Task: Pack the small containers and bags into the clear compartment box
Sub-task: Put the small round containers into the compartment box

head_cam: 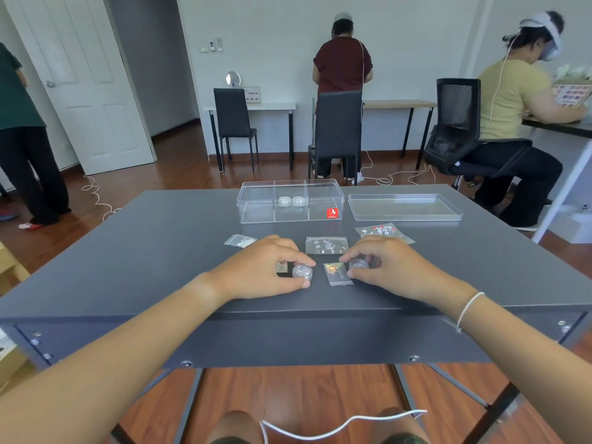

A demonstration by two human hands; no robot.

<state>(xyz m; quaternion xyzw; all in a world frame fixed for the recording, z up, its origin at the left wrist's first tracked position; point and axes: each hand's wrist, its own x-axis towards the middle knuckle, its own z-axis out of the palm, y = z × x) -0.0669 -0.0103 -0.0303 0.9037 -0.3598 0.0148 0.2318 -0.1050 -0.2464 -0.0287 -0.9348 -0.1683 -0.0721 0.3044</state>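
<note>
Head view.
Bench (160, 251): dark grey top carrying all the task items; its near edge crosses the frame below both wrists.
Left hand (266, 267): resting on the bench near the near edge, thumb and fingers closed around a small clear round container (302, 271) that stands on the surface.
Right hand (389, 267): resting on the bench near the near edge, fingers curled around a second small round container (359, 263); a white cord bracelet (468, 310) circles the wrist.
Small bag between the hands (337, 273): flat on the bench, holding iridescent pieces, just beside both containers.
Middle bag (326, 245): flat, clear, farther from the near edge, between the two hands.
Left bag (239, 241): flat, just beyond the left hand.
Right bag (382, 232): flat, with red and white contents, beyond the right hand.
Clear compartment box (256, 205): open, toward the far edge, three compartments; the middle one holds two round containers (291, 201) side by side, the outer two hold nothing visible.
Clear lid (405, 207): lying flat, just right of the box, toward the far right corner.
</note>
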